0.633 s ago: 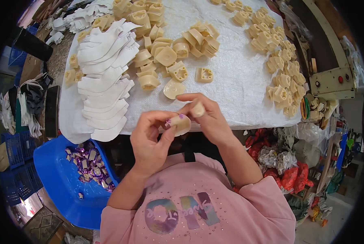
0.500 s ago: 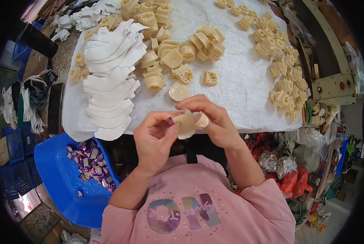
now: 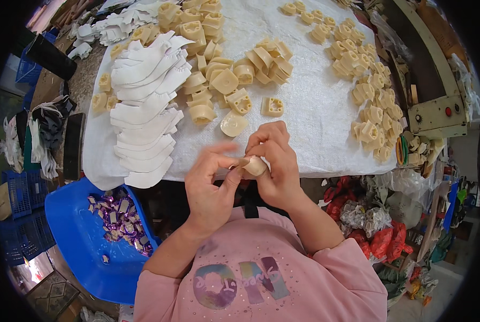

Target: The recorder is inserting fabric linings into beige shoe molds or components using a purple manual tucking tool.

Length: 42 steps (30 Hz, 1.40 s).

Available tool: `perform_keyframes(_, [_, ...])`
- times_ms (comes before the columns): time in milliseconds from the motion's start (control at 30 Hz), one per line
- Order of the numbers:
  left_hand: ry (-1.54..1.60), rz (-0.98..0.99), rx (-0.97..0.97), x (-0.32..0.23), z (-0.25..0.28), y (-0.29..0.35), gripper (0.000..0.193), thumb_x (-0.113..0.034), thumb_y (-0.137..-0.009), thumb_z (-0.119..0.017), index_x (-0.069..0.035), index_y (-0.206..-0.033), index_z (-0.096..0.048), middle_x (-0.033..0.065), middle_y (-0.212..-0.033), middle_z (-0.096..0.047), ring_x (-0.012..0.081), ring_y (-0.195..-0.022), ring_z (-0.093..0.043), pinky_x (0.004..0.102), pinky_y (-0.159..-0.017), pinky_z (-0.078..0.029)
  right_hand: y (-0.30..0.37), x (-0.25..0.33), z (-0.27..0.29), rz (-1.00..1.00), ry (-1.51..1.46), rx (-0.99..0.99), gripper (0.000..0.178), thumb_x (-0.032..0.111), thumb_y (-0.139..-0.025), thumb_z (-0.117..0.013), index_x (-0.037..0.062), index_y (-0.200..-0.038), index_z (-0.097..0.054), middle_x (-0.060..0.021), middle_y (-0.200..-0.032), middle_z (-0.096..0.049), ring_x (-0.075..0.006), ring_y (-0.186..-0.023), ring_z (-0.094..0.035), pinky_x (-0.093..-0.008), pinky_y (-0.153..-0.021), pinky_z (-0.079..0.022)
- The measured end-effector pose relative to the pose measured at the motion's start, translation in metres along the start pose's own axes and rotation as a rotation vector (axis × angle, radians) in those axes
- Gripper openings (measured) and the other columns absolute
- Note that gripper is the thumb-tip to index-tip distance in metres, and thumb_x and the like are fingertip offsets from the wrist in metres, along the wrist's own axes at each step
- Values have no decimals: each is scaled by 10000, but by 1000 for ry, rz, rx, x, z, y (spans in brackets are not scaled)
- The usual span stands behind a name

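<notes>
Just past the near edge of the table, my right hand [image 3: 277, 161] grips a small beige shoe heel [image 3: 256, 166], fingers curled round it. My left hand [image 3: 212, 185] pinches a thin light flap [image 3: 242, 162] at the heel's left side between thumb and fingertips; one raised finger is smeared by motion. Whether the flap is joined to the heel, I cannot tell. Beyond my hands, a loose heel [image 3: 233, 124] and another with holes in its top [image 3: 272, 106] lie on the white sheet. White cut pieces [image 3: 146, 121] overlap in a long row on the left.
A heap of beige heels [image 3: 224, 80] covers the middle back, and more heels [image 3: 377, 102] line the right side. A blue bin [image 3: 84, 268] with purple-and-beige pieces [image 3: 122, 217] stands lower left. A machine frame with a red button [image 3: 448, 112] borders the table's right.
My right hand has turned and closed in over the heel. The thin piece that spread between my hands now shows only as a small flap, and the purple bit by my left fingers is out of sight.
</notes>
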<state>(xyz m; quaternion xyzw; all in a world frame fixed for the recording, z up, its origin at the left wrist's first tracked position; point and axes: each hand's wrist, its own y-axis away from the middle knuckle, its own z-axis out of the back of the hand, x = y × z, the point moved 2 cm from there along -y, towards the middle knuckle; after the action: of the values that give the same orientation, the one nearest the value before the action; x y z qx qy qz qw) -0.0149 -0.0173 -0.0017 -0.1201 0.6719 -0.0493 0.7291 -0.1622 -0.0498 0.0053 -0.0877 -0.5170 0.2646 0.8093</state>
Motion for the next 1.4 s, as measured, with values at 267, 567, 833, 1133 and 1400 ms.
perform_keyframes(267, [-107,-182,28,2,8,1,110,-104,-744,-745,-69,-823,-677,108,-1049,-513,186,-849,-485,285,-665,-403,-2,-10,10,-253,-635,125,217,177,-829,-643,47,-1000,-612,-40,-1015,-596,-170,-977,-519,-331,-872,-408])
perform_keyframes(567, [278,-109,236,5,12,1,402,-319,-924,-536,-14,-1182,-578,111,-1154,-483,185,-952,-487,320,-779,-419,-6,-8,19,57,-251,36,543,8,-739,-722,21,-1237,-507,-117,-999,-666,-225,-910,-610,-348,-837,-471])
perform_keyframes(833, [537,372,341,11,-8,11,474,-151,-919,-339,-2,-1365,-281,94,-1042,-510,127,-886,-523,266,-796,-436,4,9,0,108,-215,68,417,109,-728,-736,75,-1118,-591,-81,-1045,-613,-249,-936,-546,-326,-786,-460])
perform_keyframes(1133, [555,198,217,-3,-20,10,711,-475,-974,-303,16,-1429,-63,157,-1045,-500,142,-698,-555,242,-577,-451,-5,-4,-10,-519,-862,267,169,177,-892,-556,24,-958,-582,-73,-1023,-503,-121,-519,-588,-195,-311,-448])
perform_keyframes(1400, [176,85,128,-4,-21,18,625,-465,-981,-289,70,-1303,-308,144,-1158,-464,151,-999,-494,252,-851,-393,13,-1,-27,-395,-801,180,182,215,-925,-538,37,-918,-574,-64,-1021,-522,-141,-876,-504,-286,-800,-423])
